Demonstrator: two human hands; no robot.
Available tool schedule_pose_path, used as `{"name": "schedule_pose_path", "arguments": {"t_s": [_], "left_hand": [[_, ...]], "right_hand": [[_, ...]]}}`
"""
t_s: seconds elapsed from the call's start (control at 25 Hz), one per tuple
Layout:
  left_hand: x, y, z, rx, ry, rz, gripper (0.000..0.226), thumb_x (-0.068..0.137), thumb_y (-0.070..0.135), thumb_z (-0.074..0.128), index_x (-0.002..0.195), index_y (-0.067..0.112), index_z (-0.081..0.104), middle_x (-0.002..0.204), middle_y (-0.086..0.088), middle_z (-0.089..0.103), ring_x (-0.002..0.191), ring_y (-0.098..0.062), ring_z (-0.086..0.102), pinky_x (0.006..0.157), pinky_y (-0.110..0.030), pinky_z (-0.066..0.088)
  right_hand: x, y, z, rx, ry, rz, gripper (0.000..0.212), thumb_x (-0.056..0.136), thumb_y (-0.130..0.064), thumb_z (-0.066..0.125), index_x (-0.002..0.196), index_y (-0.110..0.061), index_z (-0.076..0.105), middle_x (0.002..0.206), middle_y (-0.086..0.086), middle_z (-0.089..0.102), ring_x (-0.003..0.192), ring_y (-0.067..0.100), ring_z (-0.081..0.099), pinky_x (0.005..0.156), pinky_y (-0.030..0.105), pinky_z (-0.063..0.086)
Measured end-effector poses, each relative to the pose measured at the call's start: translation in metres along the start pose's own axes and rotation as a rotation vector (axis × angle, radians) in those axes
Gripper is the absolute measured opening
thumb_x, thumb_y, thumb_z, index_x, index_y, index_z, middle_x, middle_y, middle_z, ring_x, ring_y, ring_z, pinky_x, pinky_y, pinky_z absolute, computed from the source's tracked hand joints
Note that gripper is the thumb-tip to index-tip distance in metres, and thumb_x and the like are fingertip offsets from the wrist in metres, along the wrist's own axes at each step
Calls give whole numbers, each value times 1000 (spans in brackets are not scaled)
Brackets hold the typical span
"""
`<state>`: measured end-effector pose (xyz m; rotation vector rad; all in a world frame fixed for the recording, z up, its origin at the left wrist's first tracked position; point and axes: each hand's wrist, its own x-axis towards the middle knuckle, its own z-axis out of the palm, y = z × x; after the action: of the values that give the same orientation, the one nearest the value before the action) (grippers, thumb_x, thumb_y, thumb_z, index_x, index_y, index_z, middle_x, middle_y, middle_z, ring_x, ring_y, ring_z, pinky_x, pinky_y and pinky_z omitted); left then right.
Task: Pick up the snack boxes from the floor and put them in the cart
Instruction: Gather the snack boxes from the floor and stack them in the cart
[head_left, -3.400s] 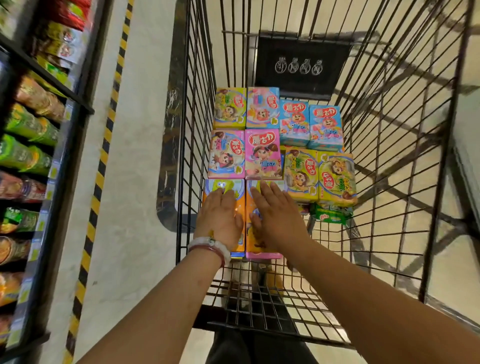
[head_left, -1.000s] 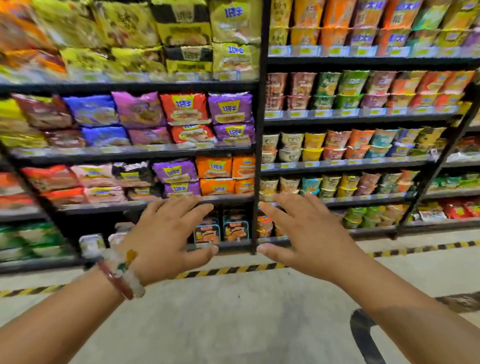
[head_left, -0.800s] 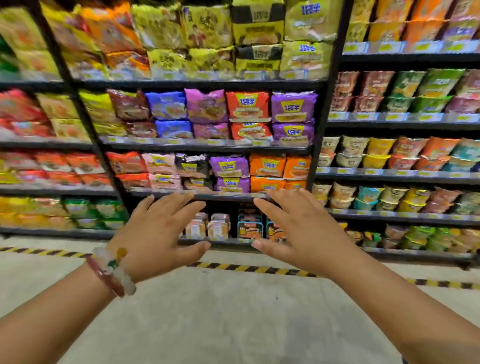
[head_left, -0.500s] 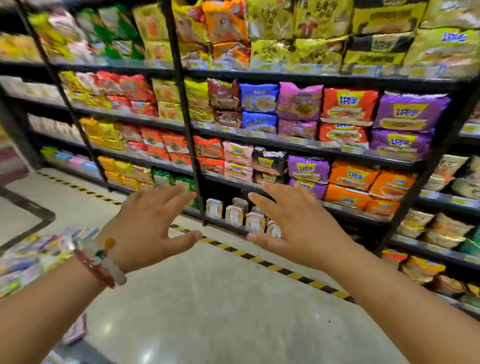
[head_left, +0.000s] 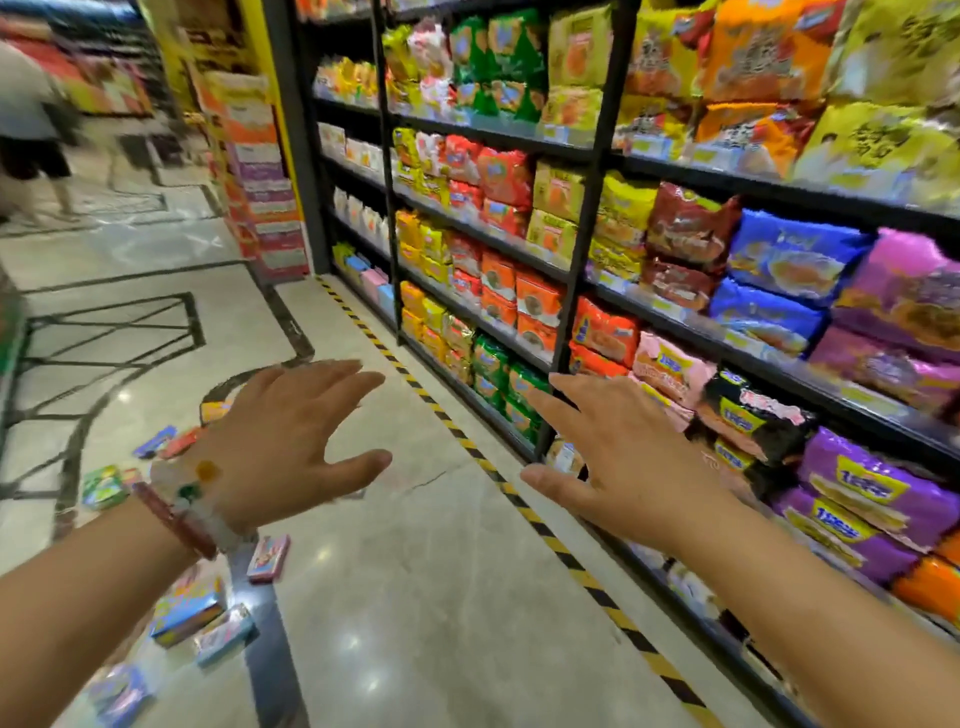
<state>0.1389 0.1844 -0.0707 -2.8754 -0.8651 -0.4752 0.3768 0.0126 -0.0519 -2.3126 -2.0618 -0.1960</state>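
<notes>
Colourful snack boxes (head_left: 189, 610) lie scattered on the polished floor (head_left: 415, 597), low left of view, partly hidden behind left forearm. Cart out of view. Left hand (head_left: 283, 447) and right hand (head_left: 618, 467) both empty, fingers spread, held out in the air. Step in hand, by judgement: reach down for the next boxes. Best to crouch toward the nearest cluster below the left wrist, take one box per hand by the long edges, lift clear before turning. Risks: glossy floor lets boxes slide on a push; shelf (head_left: 571, 270) with noodle packs close on the right.
</notes>
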Motion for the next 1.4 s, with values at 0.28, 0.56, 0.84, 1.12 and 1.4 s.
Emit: {"name": "schedule_pose_path", "arguments": {"t_s": [0.28,0.56,0.84,1.12,1.4], "left_hand": [[-27,-55,14,118,13,-248,74,78,67,38,123,13,60,122,-14,62,107,-34,62,85,-58,47],[-80,-152,17,191,-28,-478,71,76,64,42,125,14,57,121,-13,63,105,-31,64,83,-54,48],[-123,-278,23,210,-82,-603,71,78,68,38,125,18,56,120,-10,64,106,-29,63,89,-51,46],[-143,-379,48,169,-137,-675,74,77,69,37,129,19,55,127,-7,60,114,-27,58,98,-51,39],[-123,-469,116,129,-174,-758,71,76,63,40,121,13,62,120,-12,63,107,-30,63,90,-56,43]], "right_hand": [[107,-12,35,59,8,-277,92,70,-80,-9,151,-39,7,158,-6,13,144,14,6,110,26,-10],[221,-109,69,125,60,-519,90,78,-79,-2,147,-32,31,152,1,34,138,17,24,116,40,13],[333,-238,112,215,130,-628,77,90,-70,11,136,-23,51,133,7,56,123,28,52,108,44,31],[413,-324,156,272,124,-694,73,93,-67,13,132,-22,54,128,8,60,119,25,51,102,41,38],[513,-381,224,270,-34,-758,77,93,-67,11,129,-19,59,123,11,63,112,31,61,94,51,45]]}}
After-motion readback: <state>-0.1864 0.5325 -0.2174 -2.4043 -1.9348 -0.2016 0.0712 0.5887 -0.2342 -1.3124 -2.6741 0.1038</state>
